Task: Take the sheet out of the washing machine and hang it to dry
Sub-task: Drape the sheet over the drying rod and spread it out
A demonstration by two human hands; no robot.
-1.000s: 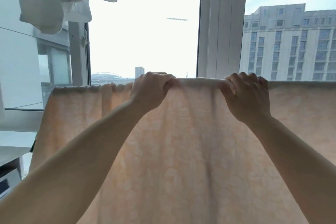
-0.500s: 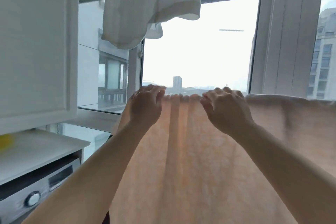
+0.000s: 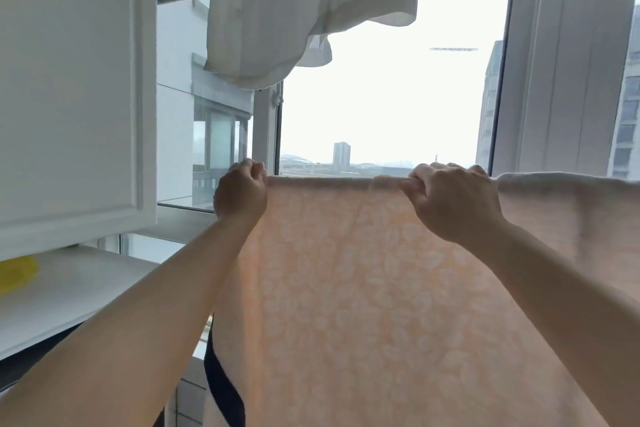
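A peach sheet (image 3: 363, 288) with a pale leaf pattern hangs over a horizontal line or rail in front of the window, and its top fold runs across the frame. My left hand (image 3: 240, 192) grips the sheet's top edge at its left end. My right hand (image 3: 450, 201) pinches the top fold further right, knuckles toward me. Between the hands the cloth is pulled flat and taut. The rail itself is hidden under the fold. The washing machine sits out of sight at the lower left.
A white garment (image 3: 294, 10) hangs overhead, above the left hand. A white cabinet door (image 3: 69, 80) stands at the left above a white countertop (image 3: 69, 295) with a yellow object (image 3: 17, 274). Window frames (image 3: 554, 62) and buildings lie behind the sheet.
The hands have moved apart along the top fold, the left one reaching the sheet's left end, and the bunched pleats between them are stretched flat. The view has swung left.
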